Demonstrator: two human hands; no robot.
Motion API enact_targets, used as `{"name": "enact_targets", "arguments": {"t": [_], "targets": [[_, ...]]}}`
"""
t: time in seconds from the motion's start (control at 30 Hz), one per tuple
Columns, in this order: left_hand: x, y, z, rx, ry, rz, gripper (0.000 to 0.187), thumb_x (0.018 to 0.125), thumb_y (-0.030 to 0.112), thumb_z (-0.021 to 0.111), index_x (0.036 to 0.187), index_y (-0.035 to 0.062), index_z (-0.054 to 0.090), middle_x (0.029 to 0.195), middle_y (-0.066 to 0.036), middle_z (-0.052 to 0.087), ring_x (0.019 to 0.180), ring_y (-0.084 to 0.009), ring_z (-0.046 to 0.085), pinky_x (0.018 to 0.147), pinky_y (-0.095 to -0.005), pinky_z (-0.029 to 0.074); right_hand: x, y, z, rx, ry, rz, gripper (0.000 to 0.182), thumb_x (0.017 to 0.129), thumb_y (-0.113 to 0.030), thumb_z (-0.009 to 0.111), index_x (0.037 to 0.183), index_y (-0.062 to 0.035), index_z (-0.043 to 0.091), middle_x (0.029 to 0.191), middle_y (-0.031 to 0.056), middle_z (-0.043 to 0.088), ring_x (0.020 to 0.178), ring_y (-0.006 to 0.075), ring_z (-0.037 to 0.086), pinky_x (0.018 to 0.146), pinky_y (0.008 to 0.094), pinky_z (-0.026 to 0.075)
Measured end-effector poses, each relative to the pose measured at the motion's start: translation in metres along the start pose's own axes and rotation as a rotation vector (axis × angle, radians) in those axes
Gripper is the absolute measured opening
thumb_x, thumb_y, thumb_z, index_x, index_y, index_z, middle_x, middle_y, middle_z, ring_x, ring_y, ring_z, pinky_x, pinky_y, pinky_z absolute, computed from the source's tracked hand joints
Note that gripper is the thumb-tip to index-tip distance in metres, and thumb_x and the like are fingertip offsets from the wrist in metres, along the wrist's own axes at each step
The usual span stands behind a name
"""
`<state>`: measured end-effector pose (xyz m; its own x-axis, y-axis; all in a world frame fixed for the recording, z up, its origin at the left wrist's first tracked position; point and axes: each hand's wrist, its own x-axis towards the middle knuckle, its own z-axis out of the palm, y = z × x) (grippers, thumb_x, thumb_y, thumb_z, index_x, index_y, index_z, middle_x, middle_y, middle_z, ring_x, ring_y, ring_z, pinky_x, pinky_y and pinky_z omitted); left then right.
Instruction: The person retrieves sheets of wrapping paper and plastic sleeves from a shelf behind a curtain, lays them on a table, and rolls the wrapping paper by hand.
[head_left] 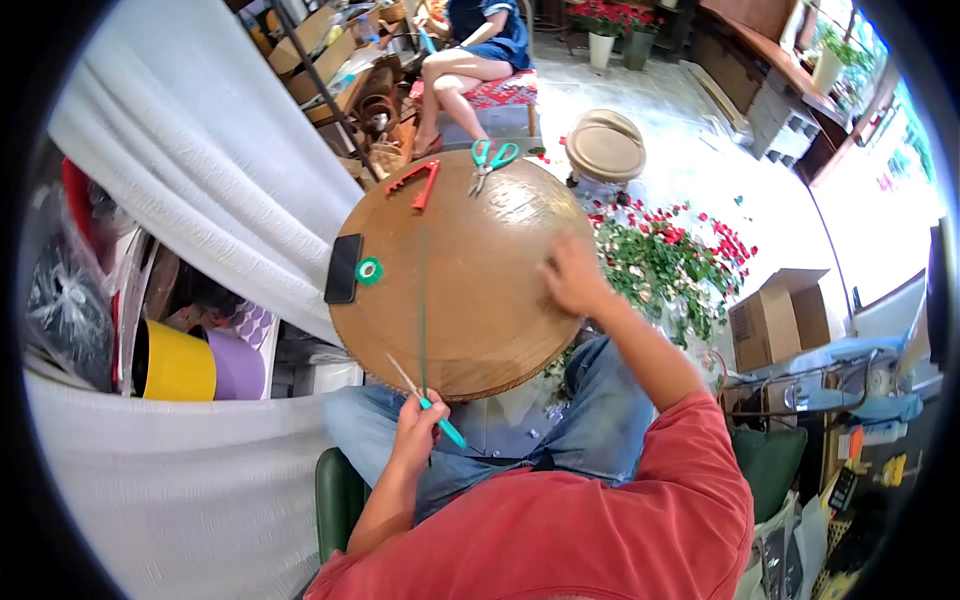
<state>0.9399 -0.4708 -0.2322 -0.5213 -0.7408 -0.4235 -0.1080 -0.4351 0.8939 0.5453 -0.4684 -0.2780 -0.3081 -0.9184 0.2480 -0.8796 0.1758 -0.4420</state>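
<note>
My left hand [418, 430] is closed around a knife with a turquoise handle [449, 431] and also a long thin green stem [423, 310], which stretches up across the round brown table [480, 330]. The blade points up and left over the table's near edge. My right hand [573, 272] is over the table's right side, slightly blurred; its fingers are partly spread, with nothing visible in them. Turquoise-handled shears [490, 165] and a red tool [421, 186] lie at the far side. Green tape [369, 271] sits beside a black phone [343, 268] at the left.
Red and white flowers [670, 260] lie on the floor right of the table, near a beige stool [606, 147]. A cardboard box [778, 318] stands farther right. White curtains [210, 140] hang at the left. Another person [480, 62] sits beyond the table.
</note>
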Motion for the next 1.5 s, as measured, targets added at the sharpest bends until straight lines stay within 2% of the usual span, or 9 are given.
{"name": "enact_targets", "arguments": {"t": [0.17,0.23,0.33,0.43,0.57,0.67,1.2,1.4,1.5], "targets": [[0.023,0.024,-0.002,0.111,0.076,0.087,0.023,0.095,0.028,0.066,0.095,0.0072,0.057,0.077,-0.002,0.058,0.064,-0.0096,0.053,0.055,-0.0275,0.041,-0.045,-0.152,0.077,1.148,-0.340,0.073,0.067,0.099,-0.038,0.064,0.146,0.0049,0.043,0.130,0.0231,0.061,0.101,0.0316,0.067,0.085,0.0434,0.054],[0.037,0.027,0.001,0.526,0.240,0.314,0.028,0.098,0.033,0.064,0.095,0.0054,0.057,0.077,-0.001,0.058,0.065,-0.0100,0.054,0.056,-0.0295,0.043,-0.057,-0.198,0.053,1.511,-0.716,0.386,0.069,0.099,-0.036,0.067,0.150,0.0007,0.040,0.125,0.0150,0.062,0.096,0.0178,0.063,0.077,0.0349,0.053],[0.054,0.029,-0.008,0.423,0.185,0.197,0.035,0.102,0.036,0.059,0.097,0.0012,0.057,0.081,-0.006,0.063,0.070,-0.0157,0.061,0.062,-0.0323,0.049,-0.065,-0.216,0.049,1.669,-0.597,0.280,0.069,0.098,-0.030,0.068,0.152,-0.0015,0.037,0.120,0.0097,0.060,0.093,0.0124,0.060,0.076,0.0275,0.051],[0.067,0.030,-0.010,0.099,0.080,0.039,0.030,0.104,0.028,0.056,0.103,-0.0018,0.060,0.087,-0.011,0.068,0.078,-0.0213,0.066,0.073,-0.0347,0.053,-0.062,-0.201,0.058,1.738,-0.547,0.306,0.068,0.098,-0.026,0.069,0.153,-0.0036,0.037,0.122,0.0073,0.060,0.092,0.0118,0.060,0.075,0.0276,0.051],[0.103,0.018,-0.024,0.235,0.266,0.295,0.022,0.100,0.014,0.056,0.110,-0.0026,0.066,0.101,-0.017,0.069,0.096,-0.0257,0.066,0.088,-0.0372,0.051,-0.065,-0.177,0.038,1.647,-0.532,0.429,0.066,0.097,-0.026,0.067,0.153,-0.0061,0.037,0.129,0.0097,0.062,0.096,0.0163,0.064,0.077,0.0316,0.054],[0.126,0.021,-0.040,0.856,0.441,0.443,0.026,0.094,0.009,0.056,0.115,-0.0052,0.064,0.109,-0.029,0.065,0.105,-0.0459,0.062,0.093,-0.0470,0.049,-0.070,-0.162,0.030,1.637,-0.430,0.480,0.067,0.097,-0.029,0.067,0.152,-0.0063,0.036,0.130,0.0133,0.062,0.093,0.0191,0.066,0.076,0.0329,0.056],[0.130,0.022,-0.038,1.004,0.500,0.789,0.031,0.087,0.004,0.064,0.116,-0.0055,0.064,0.097,-0.023,0.066,0.089,-0.0409,0.065,0.083,-0.0466,0.052,-0.071,-0.161,0.031,1.814,-0.345,0.620,0.054,0.102,-0.037,0.060,0.143,-0.0082,0.041,0.125,0.0138,0.059,0.095,0.0276,0.069,0.079,0.0411,0.059],[0.096,0.034,-0.003,1.099,0.431,0.823,0.041,0.086,0.007,0.071,0.125,-0.0039,0.061,0.119,-0.021,0.065,0.109,-0.0349,0.063,0.093,-0.0425,0.051,-0.063,-0.177,0.028,1.660,-0.235,0.590,0.056,0.104,-0.037,0.057,0.147,-0.0077,0.038,0.130,0.0087,0.054,0.114,0.0240,0.060,0.094,0.0391,0.054],[0.079,0.027,0.018,0.204,-0.089,0.360,0.062,0.086,0.021,0.076,0.138,-0.0043,0.052,0.129,-0.020,0.061,0.125,-0.0359,0.056,0.105,-0.0418,0.045,-0.059,-0.174,0.059,1.694,-0.390,0.418,0.057,0.106,-0.039,0.050,0.152,-0.0075,0.033,0.134,0.0073,0.051,0.124,0.0209,0.052,0.107,0.0356,0.043]]}}
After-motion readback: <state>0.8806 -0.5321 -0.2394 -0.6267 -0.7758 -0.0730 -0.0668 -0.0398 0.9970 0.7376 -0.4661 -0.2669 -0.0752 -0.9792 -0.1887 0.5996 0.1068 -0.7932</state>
